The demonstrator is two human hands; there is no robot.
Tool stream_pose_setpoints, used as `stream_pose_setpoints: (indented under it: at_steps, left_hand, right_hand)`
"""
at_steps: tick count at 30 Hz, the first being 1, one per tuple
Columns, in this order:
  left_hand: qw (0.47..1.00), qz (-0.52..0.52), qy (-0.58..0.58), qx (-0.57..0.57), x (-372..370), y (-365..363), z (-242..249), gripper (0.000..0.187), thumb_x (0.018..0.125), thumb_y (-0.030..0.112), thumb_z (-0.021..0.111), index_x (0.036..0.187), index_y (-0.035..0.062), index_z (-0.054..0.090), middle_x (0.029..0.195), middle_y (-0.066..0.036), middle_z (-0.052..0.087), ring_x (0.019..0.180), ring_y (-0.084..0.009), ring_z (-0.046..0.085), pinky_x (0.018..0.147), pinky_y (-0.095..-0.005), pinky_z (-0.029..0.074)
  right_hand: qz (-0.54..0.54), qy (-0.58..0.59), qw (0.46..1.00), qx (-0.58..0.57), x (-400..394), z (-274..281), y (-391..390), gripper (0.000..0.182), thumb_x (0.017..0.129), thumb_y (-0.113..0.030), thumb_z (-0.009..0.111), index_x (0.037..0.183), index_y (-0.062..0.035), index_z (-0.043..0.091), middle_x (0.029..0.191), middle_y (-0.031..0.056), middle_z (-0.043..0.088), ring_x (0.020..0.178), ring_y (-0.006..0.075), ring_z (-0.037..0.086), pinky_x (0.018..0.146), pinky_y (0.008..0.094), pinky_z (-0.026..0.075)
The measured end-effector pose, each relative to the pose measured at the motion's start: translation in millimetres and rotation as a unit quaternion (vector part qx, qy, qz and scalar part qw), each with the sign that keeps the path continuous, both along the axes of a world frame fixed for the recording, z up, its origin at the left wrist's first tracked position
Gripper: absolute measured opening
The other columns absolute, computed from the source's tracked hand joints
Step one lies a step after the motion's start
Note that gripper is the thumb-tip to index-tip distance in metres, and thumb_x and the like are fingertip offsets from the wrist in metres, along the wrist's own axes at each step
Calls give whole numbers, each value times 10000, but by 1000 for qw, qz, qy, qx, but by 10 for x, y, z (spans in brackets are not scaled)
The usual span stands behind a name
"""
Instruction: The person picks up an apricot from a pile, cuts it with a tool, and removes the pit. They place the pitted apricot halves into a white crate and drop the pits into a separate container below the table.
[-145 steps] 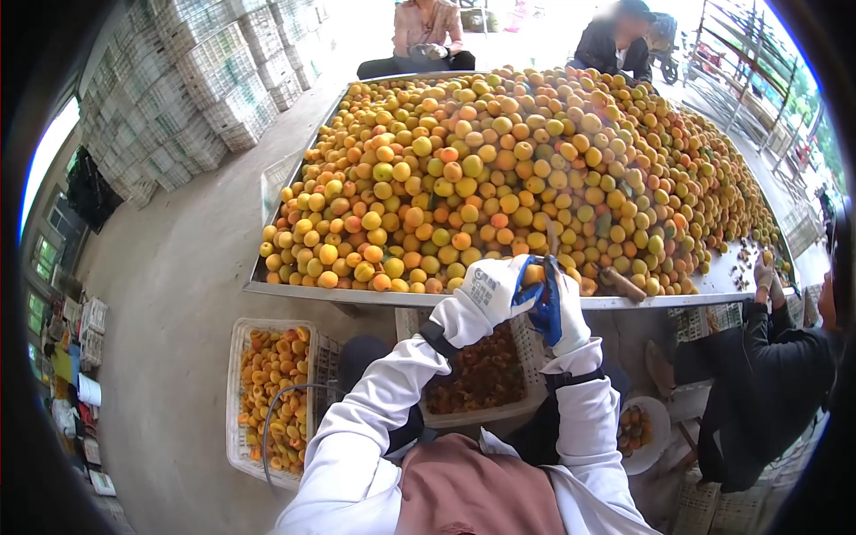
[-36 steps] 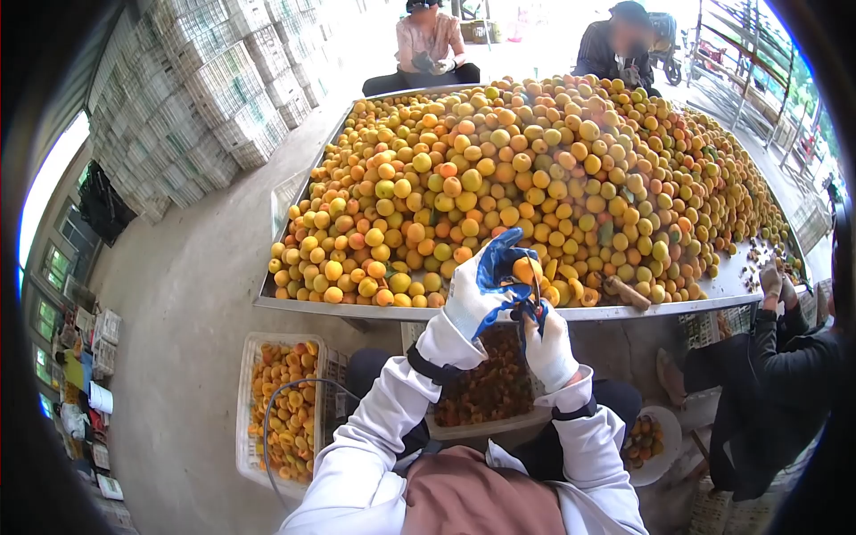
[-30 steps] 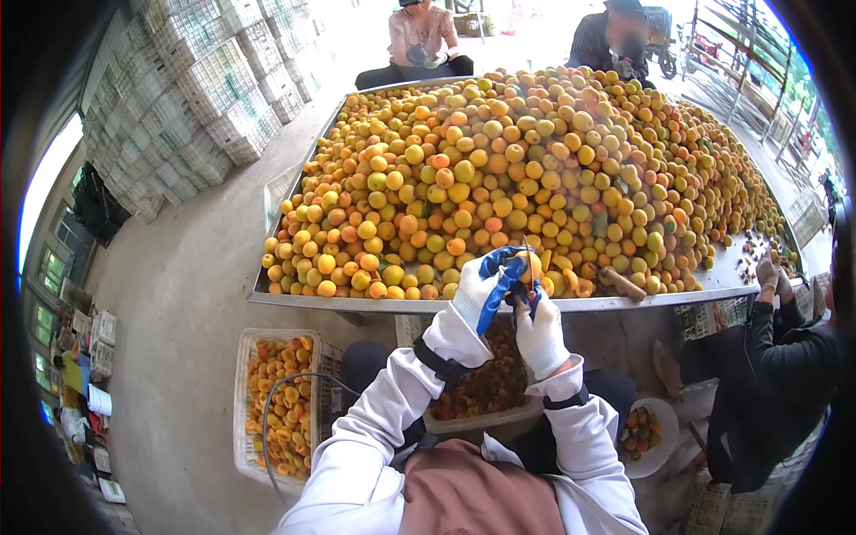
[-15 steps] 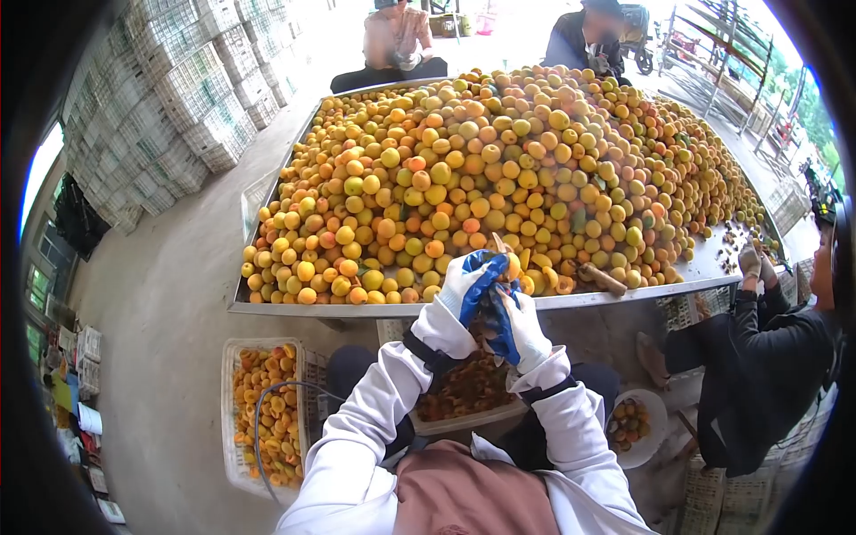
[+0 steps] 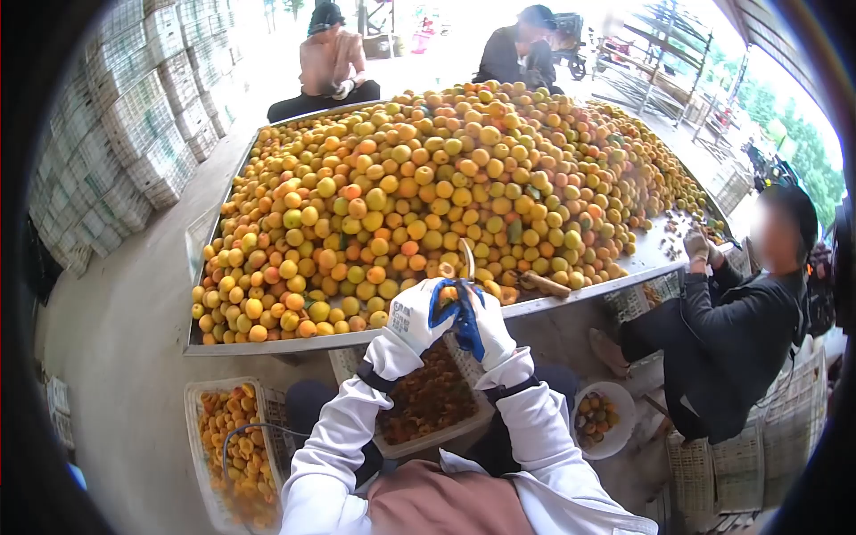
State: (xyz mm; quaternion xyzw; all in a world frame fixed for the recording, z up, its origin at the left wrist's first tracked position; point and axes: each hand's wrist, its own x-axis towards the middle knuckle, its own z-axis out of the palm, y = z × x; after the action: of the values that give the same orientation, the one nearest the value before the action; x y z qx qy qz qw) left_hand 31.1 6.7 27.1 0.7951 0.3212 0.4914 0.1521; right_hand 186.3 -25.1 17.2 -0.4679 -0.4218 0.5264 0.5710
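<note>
Both hands wear white gloves with blue palms and meet at the table's near edge. My left hand [image 5: 417, 316] is closed, with an orange apricot [image 5: 447, 269] showing at its fingertips; the fingers hide part of it. Beside it my right hand [image 5: 486, 326] is closed around a knife [image 5: 468, 259], whose thin curved blade points up and whose handle is hidden. Just beyond the hands lies a large heap of apricots [image 5: 401, 196] on the metal-edged table [image 5: 267, 345]. A crate of dark orange fruit pieces [image 5: 432, 392] stands below my hands.
A crate of halved apricots [image 5: 234, 446] stands at lower left, a white bucket [image 5: 615, 437] at right. A wooden stick [image 5: 545, 284] lies on the table. A co-worker [image 5: 740, 312] sits at right; two people sit across. Stacked crates [image 5: 134, 116] line the left.
The view has shifted, so the table appears lower and further left. My hands stay together, turned somewhat, with the blade now more upright. The seated co-worker at right shows more fully.
</note>
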Motion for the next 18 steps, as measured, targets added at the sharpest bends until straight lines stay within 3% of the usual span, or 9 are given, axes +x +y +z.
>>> stream_pose_setpoints:
  at_steps: [3,5,6,9,11,13,15,17,18]
  left_hand:
    - [994,-24,-62,-87,28,-6,-147,318,841,175,737,1095,11,641,972,-178,687,840,-304,690,747,-357,547]
    - [936,-99,-224,-254,60,-10,-179,259,949,230,649,1056,-6,650,886,-84,683,763,-132,636,681,-289,517]
    - [899,-124,-285,-310,59,13,-152,259,969,247,623,1035,0,659,889,-64,682,770,-130,635,684,-287,515]
    - [778,-187,-408,-439,33,152,-193,312,1008,310,560,993,24,685,887,-29,674,781,-101,621,700,-261,500]
    - [852,-117,-382,-340,142,425,-619,403,1032,297,454,1091,-52,648,995,-135,703,888,-211,682,817,-327,556]
    - [741,-134,-440,-489,66,336,-233,408,1032,306,462,1103,-52,645,970,-137,703,848,-183,679,765,-294,562]
    - [764,-177,-392,-481,41,549,-308,418,1033,332,497,1126,-50,637,947,-122,703,817,-149,671,719,-262,555]
    - [910,-60,-233,-338,180,760,-573,401,979,356,610,1258,70,641,935,-67,697,822,-222,671,752,-329,548]
    - [910,-53,-234,-338,182,749,-544,401,979,356,610,1258,70,641,935,-67,697,822,-222,671,752,-329,548]
  right_hand:
    - [34,50,996,-67,2,236,-64,294,1027,-295,559,1045,-17,654,780,12,627,621,84,539,533,243,426]
    - [56,-23,998,1,9,163,-83,309,1011,-316,581,1061,-17,642,768,34,624,568,110,547,485,263,429]
    - [63,165,979,-103,10,135,-83,319,1003,-338,592,1060,-26,632,745,49,610,525,123,541,446,276,422]
    - [88,203,970,-105,20,40,-58,235,1010,-323,579,1082,-100,590,721,33,579,462,94,445,411,235,322]
    - [56,214,967,-123,-42,215,-110,217,1012,-281,578,1061,-71,595,718,17,551,459,87,419,403,251,314]
    - [48,225,972,-58,-19,193,-130,259,1002,-273,594,1121,-46,632,688,6,555,477,86,455,418,254,372]
    - [23,245,969,-28,-9,217,-119,229,993,-193,605,1165,-43,635,634,-11,525,432,78,423,400,251,368]
    - [-12,205,979,-14,2,276,-137,227,988,-166,612,1173,-37,634,619,-20,518,426,79,439,399,249,374]
    - [-30,186,982,-2,9,259,-123,218,985,-132,612,1177,-32,634,635,-29,527,452,79,473,408,244,379]
